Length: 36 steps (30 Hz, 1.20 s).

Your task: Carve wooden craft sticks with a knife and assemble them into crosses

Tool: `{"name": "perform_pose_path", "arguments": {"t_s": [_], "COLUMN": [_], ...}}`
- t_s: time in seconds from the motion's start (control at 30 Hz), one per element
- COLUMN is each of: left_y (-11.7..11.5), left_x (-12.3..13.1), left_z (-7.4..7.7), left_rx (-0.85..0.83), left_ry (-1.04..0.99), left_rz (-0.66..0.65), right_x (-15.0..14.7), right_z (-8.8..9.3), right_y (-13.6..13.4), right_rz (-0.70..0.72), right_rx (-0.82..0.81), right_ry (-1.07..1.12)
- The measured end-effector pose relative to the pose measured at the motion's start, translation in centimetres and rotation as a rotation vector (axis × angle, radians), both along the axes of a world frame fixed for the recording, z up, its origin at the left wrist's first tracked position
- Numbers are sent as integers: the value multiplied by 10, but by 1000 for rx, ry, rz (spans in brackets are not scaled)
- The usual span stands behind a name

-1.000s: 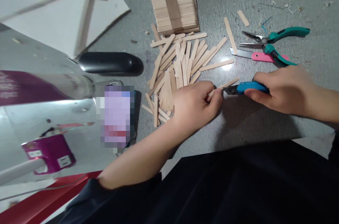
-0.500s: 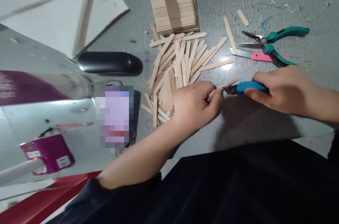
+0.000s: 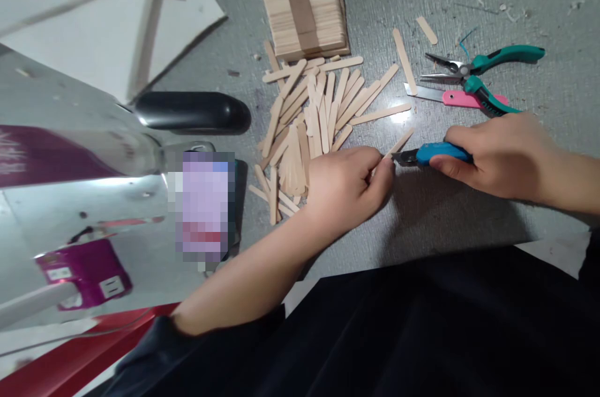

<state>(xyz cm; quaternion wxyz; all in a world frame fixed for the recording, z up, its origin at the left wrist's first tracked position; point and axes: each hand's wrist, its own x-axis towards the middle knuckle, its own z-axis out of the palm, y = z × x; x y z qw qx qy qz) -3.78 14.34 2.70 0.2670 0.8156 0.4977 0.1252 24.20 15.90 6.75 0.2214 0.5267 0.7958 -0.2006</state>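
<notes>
My left hand (image 3: 349,181) is closed, pinching a wooden craft stick (image 3: 402,141) whose far end sticks out up and to the right. In my right hand (image 3: 492,156) is a blue utility knife (image 3: 443,152), its tip meeting the stick right by my left thumb. Whether the blade has cut into the wood is too small to tell. Beside and beyond my left hand spreads a loose heap of craft sticks (image 3: 323,109). Past my right hand lie open green-handled pliers (image 3: 465,70), resting across a pink craft knife (image 3: 462,98).
A banded bundle of craft sticks (image 3: 276,15) stands at the back. To the left are a black oblong case (image 3: 192,112), a phone (image 3: 206,203), a clear bottle with a purple label (image 3: 79,156) and a purple power adapter (image 3: 87,272). White boards (image 3: 187,28) lie at the back left.
The stick in my left hand has turned, its free end now pointing more steeply away from me. My right hand and the knife have shifted slightly left.
</notes>
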Motion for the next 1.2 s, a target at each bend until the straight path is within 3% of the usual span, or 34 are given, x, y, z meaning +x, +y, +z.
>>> {"name": "perform_pose_path", "arguments": {"t_s": [0.3, 0.8, 1.2], "left_y": [9, 6, 20], "left_x": [-6, -7, -17], "left_z": [6, 3, 5], "left_rx": [-84, -4, -84], "left_ry": [-90, 128, 84], "left_rz": [-133, -167, -375], "right_x": [5, 3, 7], "right_z": [-4, -4, -10], "right_y": [2, 2, 3], "right_rz": [37, 58, 48], "right_rx": [10, 16, 8], "right_ry": [49, 12, 28]}}
